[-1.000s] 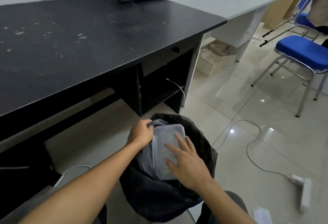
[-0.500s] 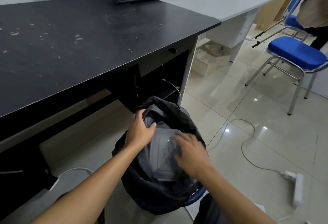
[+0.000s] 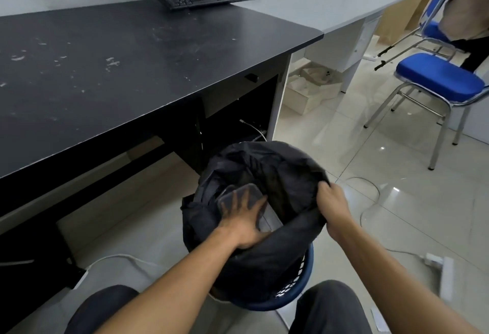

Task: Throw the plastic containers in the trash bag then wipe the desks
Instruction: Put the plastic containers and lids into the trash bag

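Left hand (image 3: 242,217) is pressing flat, fingers spread, on the plastic container (image 3: 244,197) inside the trash bag (image 3: 277,175) — right hand (image 3: 330,201) is pinching the bag's rim open — container probably light, thin, crushable, best taken by its edges.

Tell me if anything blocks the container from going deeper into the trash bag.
Nothing visible does. The left hand presses the plastic container inside the trash bag, while the right hand pulls the rim open.
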